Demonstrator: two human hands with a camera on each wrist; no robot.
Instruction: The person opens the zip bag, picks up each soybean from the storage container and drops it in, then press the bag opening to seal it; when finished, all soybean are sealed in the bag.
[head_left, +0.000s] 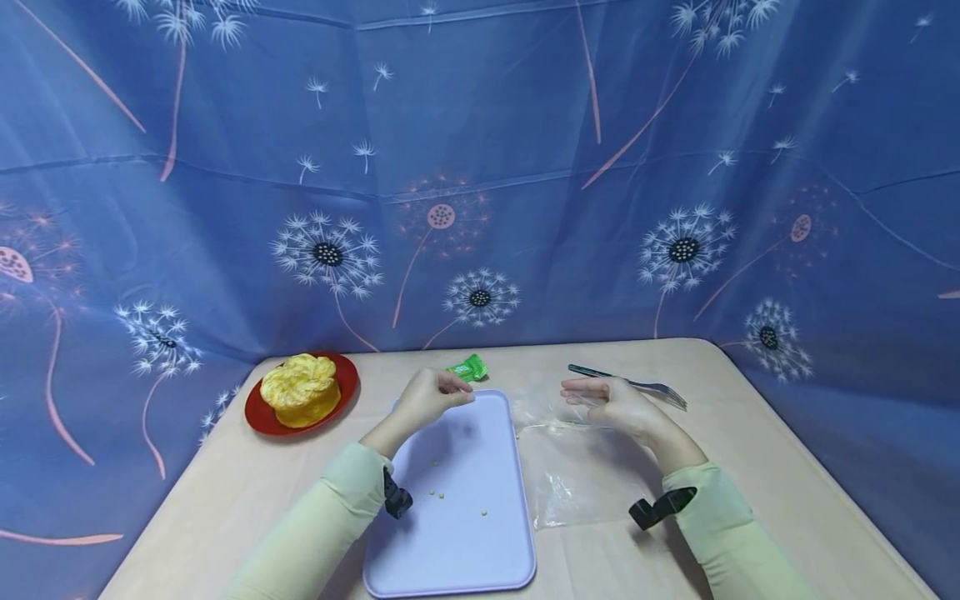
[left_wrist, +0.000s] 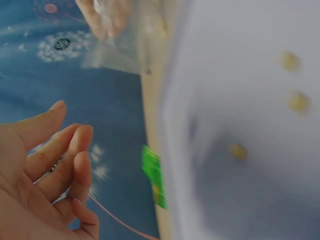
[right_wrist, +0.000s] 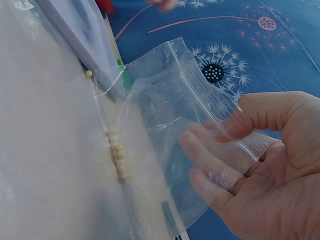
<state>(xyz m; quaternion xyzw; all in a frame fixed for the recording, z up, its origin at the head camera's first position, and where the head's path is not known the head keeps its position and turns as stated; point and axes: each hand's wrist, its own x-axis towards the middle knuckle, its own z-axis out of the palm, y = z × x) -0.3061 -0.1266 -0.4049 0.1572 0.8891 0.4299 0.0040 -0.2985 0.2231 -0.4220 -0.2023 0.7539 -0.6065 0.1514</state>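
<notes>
My right hand (head_left: 633, 412) pinches the zip edge of a clear zip-lock bag (head_left: 573, 483), thumb on one side and fingers behind the film. Inside the bag, small round pale-yellow beans (right_wrist: 118, 155) gather along a fold; they look like soybeans. Above the far end of a lavender tray (head_left: 457, 558) hovers my left hand (head_left: 427, 400), its fingers loosely bent. The left wrist view shows nothing between its thumb and fingers. Several loose beans (head_left: 441, 496) lie scattered on the tray. One more bean (right_wrist: 88, 73) sits by the tray's rim near the bag.
On the left stands a red plate (head_left: 255, 414) bearing a yellow bread or cake (head_left: 302, 392). A green wrapped packet (head_left: 470, 367) lies behind the tray. Beyond my right hand is a dark-handled fork (head_left: 660, 388). A blue dandelion-print curtain (head_left: 480, 125) surrounds the table.
</notes>
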